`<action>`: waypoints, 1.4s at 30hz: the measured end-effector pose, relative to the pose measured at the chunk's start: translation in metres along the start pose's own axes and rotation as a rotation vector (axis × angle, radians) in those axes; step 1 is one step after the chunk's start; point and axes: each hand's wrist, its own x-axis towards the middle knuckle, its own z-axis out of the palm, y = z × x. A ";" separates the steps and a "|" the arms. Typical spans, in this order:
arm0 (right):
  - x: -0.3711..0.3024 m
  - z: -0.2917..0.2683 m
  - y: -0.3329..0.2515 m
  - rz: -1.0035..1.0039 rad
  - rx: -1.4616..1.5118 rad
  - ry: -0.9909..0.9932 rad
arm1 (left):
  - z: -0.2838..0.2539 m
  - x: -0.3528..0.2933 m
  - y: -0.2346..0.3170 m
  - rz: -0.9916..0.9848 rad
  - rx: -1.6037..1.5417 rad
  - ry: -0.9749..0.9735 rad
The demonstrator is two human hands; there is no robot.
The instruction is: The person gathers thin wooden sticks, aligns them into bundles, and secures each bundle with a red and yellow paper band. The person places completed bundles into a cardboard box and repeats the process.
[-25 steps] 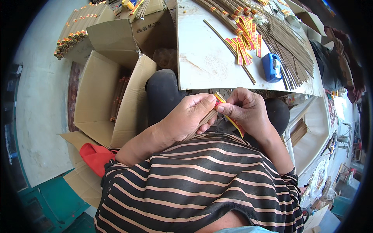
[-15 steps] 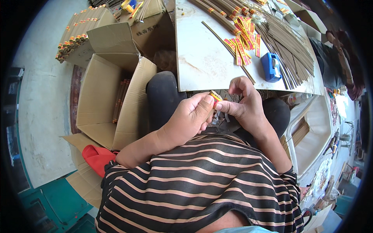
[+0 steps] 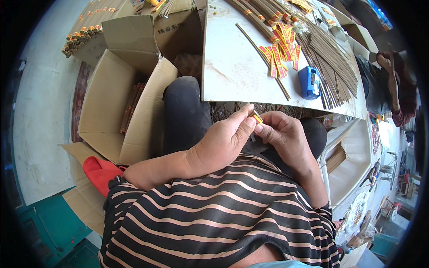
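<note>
In front of my lap, a bundle of incense sticks (image 3: 257, 117) shows its end, banded with a yellow and red paper label. My left hand (image 3: 220, 139) is closed around it, thumb along the side. The right hand (image 3: 286, 133) pinches the label between thumb and curled fingers. Most of the bundle is hidden by my hands. Beyond them on the white table (image 3: 225, 85) lie loose yellow and red labels (image 3: 280, 56), a blue tape dispenser (image 3: 309, 82) and a fan of loose brown sticks (image 3: 333, 73).
Wrapped bundles (image 3: 252, 20) lie at the table's back. On my left stands an open carton (image 3: 105, 96) with bundles (image 3: 132, 107) inside; more are stacked (image 3: 85, 33) behind it. A red cloth (image 3: 100, 174) hangs near my left elbow. At right are a white tub (image 3: 355, 163) and another person (image 3: 395, 85).
The right fingers, raised before, have come down onto the labelled end. That end has turned slightly and sits a little lower and further right. The whole view has shifted slightly.
</note>
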 end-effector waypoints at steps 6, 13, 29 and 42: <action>0.002 -0.001 0.012 -0.035 0.173 -0.107 | -0.005 0.001 0.001 0.026 -0.080 -0.098; 0.010 -0.003 0.026 -0.140 0.427 -0.270 | -0.007 0.005 0.002 0.045 -0.274 -0.207; 0.016 -0.018 0.014 -0.215 0.173 -0.248 | -0.010 0.010 -0.002 -0.083 -0.484 -0.360; 0.018 -0.027 0.002 -0.640 -0.300 -0.272 | -0.012 0.009 -0.008 -0.102 -0.649 -0.475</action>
